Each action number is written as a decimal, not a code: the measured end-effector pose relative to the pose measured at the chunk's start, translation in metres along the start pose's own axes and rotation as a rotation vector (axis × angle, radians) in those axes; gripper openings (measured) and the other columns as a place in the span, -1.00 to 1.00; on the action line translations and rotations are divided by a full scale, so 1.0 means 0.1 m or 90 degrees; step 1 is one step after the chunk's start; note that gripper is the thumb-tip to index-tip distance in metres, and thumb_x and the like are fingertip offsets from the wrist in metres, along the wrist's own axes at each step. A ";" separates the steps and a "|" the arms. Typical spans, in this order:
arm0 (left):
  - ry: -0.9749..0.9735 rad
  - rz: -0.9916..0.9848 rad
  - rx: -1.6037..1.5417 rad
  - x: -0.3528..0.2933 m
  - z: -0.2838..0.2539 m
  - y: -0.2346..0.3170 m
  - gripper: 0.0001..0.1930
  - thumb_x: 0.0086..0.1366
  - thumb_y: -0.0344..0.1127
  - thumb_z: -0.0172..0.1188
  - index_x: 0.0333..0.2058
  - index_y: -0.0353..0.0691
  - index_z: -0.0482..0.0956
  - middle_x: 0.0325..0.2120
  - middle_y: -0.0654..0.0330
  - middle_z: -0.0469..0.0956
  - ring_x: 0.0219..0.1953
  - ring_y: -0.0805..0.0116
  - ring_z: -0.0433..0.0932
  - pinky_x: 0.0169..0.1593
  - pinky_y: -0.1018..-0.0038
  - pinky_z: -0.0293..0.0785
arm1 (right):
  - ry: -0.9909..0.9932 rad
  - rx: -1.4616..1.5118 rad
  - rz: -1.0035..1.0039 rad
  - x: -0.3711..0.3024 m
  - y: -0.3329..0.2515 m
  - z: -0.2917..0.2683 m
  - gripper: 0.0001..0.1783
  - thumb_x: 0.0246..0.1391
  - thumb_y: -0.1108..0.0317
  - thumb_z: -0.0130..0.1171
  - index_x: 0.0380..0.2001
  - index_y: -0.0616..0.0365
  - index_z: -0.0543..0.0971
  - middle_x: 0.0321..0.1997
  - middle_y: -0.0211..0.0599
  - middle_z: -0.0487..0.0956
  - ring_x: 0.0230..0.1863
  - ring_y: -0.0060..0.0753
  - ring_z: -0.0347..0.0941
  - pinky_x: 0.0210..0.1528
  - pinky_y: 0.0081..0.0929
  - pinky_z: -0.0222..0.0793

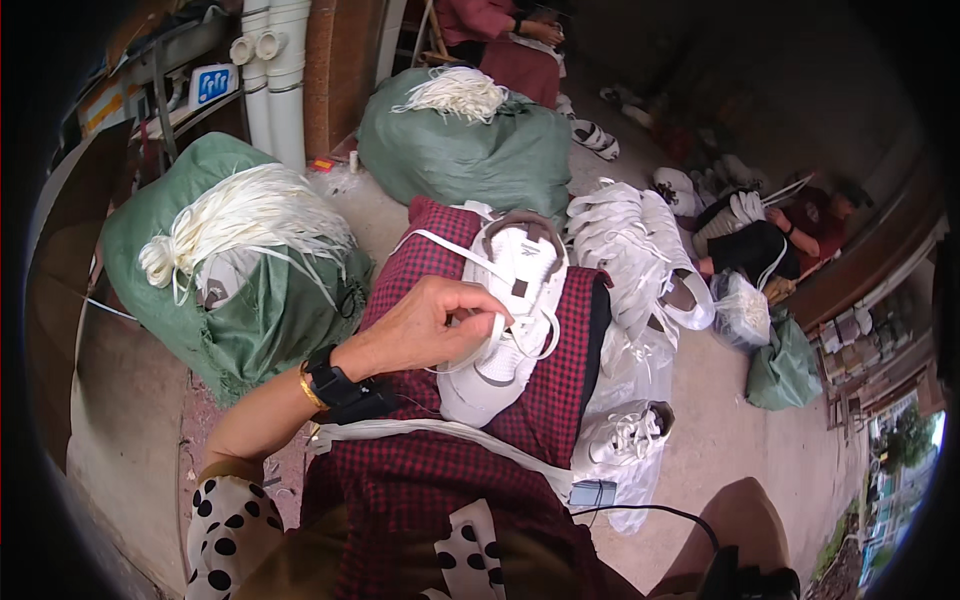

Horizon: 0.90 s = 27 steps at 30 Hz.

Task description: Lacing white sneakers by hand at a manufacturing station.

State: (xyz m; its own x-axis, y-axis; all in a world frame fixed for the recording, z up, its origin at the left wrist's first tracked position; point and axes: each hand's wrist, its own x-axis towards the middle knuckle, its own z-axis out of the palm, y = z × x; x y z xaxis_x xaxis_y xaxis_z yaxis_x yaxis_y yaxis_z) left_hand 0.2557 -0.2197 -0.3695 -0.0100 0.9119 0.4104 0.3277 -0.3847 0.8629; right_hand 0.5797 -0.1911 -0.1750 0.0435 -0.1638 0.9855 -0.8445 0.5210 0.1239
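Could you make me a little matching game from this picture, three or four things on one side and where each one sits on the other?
Things:
1. white sneaker
2. left hand
3. bundle of white laces
4. finished sneaker

Places:
A. on a green sack at the left
B. on the checked cloth over the lap
C. on clear plastic on the floor
D. pinching a lace at the shoe

Pairs: 1-B, 2-D, 3-A, 4-C

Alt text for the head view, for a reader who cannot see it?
The left hand pinches a white lace on a white sneaker resting on a red checked cloth over the lap; the right hand is out of sight. Green sacks with white lace bundles stand alongside.
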 end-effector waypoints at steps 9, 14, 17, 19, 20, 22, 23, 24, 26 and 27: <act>0.097 -0.004 -0.119 0.07 -0.19 0.20 -0.73 0.50 -0.28 0.06 -0.06 -0.34 0.63 -0.36 0.19 0.68 -0.36 0.54 0.60 -0.32 0.60 0.52 | -0.207 -0.440 0.539 -0.90 0.88 0.15 -0.81 -0.01 0.56 0.26 -0.26 0.25 0.64 -0.44 -0.36 0.57 -0.52 -0.54 0.42 -0.42 -0.56 0.36; 0.179 0.042 -0.192 0.15 -0.37 0.45 -0.70 0.52 -0.25 0.02 -0.02 -0.38 0.58 -0.33 0.14 0.64 -0.28 0.39 0.64 -0.18 0.49 0.60 | -0.079 -0.382 0.789 -1.70 1.47 -0.33 -0.81 0.12 0.47 0.22 -0.19 0.25 0.64 -0.33 -0.35 0.59 -0.40 -0.57 0.46 -0.36 -0.59 0.41; 0.271 0.062 -0.273 0.14 -0.47 0.48 -0.68 0.53 -0.22 0.00 0.00 -0.37 0.56 -0.32 0.17 0.60 -0.28 0.37 0.63 -0.17 0.47 0.60 | -0.128 -0.437 0.715 -1.80 1.67 -0.35 -0.73 0.11 0.46 0.21 -0.09 0.25 0.61 -0.15 -0.27 0.59 -0.25 -0.43 0.50 -0.35 -0.55 0.44; 0.289 0.063 -0.286 0.16 -0.51 0.47 -0.68 0.53 -0.22 0.00 0.01 -0.36 0.56 -0.32 0.17 0.60 -0.30 0.38 0.63 -0.18 0.47 0.59 | -0.176 -0.462 0.668 -1.76 1.75 -0.34 -0.69 0.11 0.45 0.21 -0.04 0.25 0.58 -0.08 -0.23 0.57 -0.15 -0.35 0.48 -0.34 -0.53 0.46; 0.310 0.062 -0.302 0.15 -0.52 0.46 -0.68 0.53 -0.22 0.00 0.02 -0.35 0.55 -0.32 0.17 0.60 -0.31 0.40 0.62 -0.19 0.48 0.59 | -0.227 -0.485 0.623 -1.73 1.79 -0.30 -0.64 0.11 0.45 0.21 0.00 0.25 0.56 -0.01 -0.19 0.56 -0.05 -0.27 0.47 -0.32 -0.52 0.47; 0.317 0.058 -0.304 0.19 -0.45 0.43 -0.67 0.53 -0.21 0.00 0.03 -0.36 0.53 -0.37 0.19 0.59 -0.34 0.43 0.61 -0.22 0.51 0.56 | -0.253 -0.457 0.703 -1.72 1.82 -0.32 -0.56 0.11 0.36 0.23 0.08 0.20 0.52 -0.04 -0.13 0.58 0.04 -0.12 0.42 -0.17 -0.40 0.47; 0.248 0.009 -0.277 0.20 -0.42 0.42 -0.67 0.53 -0.21 0.00 0.03 -0.37 0.54 -0.39 0.21 0.59 -0.35 0.44 0.60 -0.24 0.52 0.56 | -0.260 -0.449 0.712 -1.76 1.85 -0.34 -0.54 0.12 0.32 0.23 0.10 0.18 0.52 -0.06 -0.12 0.59 0.04 -0.11 0.41 -0.09 -0.34 0.44; 0.179 -0.040 -0.249 0.20 -0.37 0.40 -0.67 0.53 -0.21 0.00 0.02 -0.37 0.54 -0.41 0.22 0.59 -0.37 0.45 0.60 -0.26 0.54 0.55 | -0.266 -0.441 0.720 -1.82 1.89 -0.36 -0.53 0.12 0.28 0.24 0.11 0.17 0.51 -0.08 -0.11 0.60 0.05 -0.11 0.41 0.00 -0.28 0.41; 0.138 -0.056 -0.143 0.21 -0.21 0.26 -0.69 0.54 -0.26 -0.01 0.02 -0.37 0.57 -0.43 0.24 0.60 -0.40 0.52 0.59 -0.30 0.56 0.54 | -0.249 -0.435 0.715 -1.97 1.96 -0.45 -0.48 0.12 0.21 0.26 0.13 0.14 0.50 -0.10 -0.11 0.62 0.06 -0.11 0.42 0.08 -0.24 0.35; 0.108 -0.057 -0.146 0.20 -0.16 0.21 -0.69 0.53 -0.27 0.00 0.02 -0.36 0.58 -0.43 0.25 0.60 -0.40 0.54 0.58 -0.30 0.57 0.54 | -0.228 -0.386 0.762 -2.02 2.00 -0.50 -0.49 0.12 0.21 0.27 0.12 0.14 0.51 -0.09 -0.13 0.62 0.03 -0.16 0.44 0.06 -0.27 0.36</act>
State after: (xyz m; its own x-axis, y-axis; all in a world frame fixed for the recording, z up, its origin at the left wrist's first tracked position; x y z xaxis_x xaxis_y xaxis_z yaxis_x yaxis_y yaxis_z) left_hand 0.2469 -0.2119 -0.3389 -0.1928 0.9143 0.3561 0.0962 -0.3436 0.9342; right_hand 0.4288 -0.0123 -0.3433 -0.7499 0.4806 0.4545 0.0953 0.7584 -0.6448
